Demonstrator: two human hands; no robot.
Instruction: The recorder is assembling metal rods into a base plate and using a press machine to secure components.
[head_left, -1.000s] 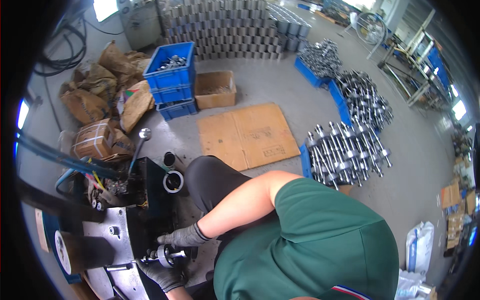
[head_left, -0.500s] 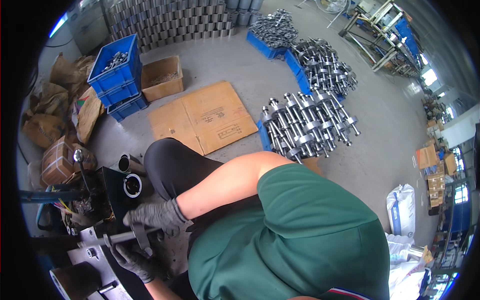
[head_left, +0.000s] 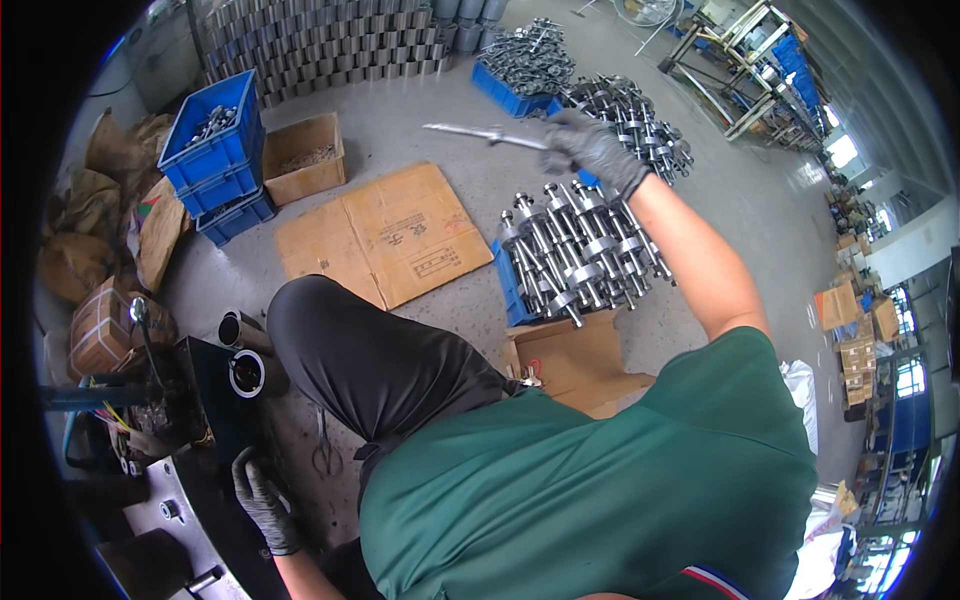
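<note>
My right hand (head_left: 598,158), in a grey glove, reaches far out and is closed around a metal shaft (head_left: 470,131). The shaft points left and is smeared by motion; part of it is hidden by the hand. Below and beyond that hand lie piles of similar shafts with round collars, the nearest pile (head_left: 585,250) in a blue crate. My left hand (head_left: 265,508), gloved too, rests beside the machine (head_left: 185,515) at lower left. Its fingers are stretched out, with nothing visible in them.
Scissors (head_left: 325,450) lie on the floor by my knee. A flattened cardboard sheet (head_left: 385,235), an open carton (head_left: 305,160) and stacked blue crates (head_left: 212,150) stand ahead. Another opened carton (head_left: 570,360) sits beside my lap. Metal cylinders (head_left: 330,45) are stacked at the back.
The shaft has left the machine, where both hands were on it. My right hand has carried it up and right toward the piles. My left hand stays by the machine, off the shaft.
</note>
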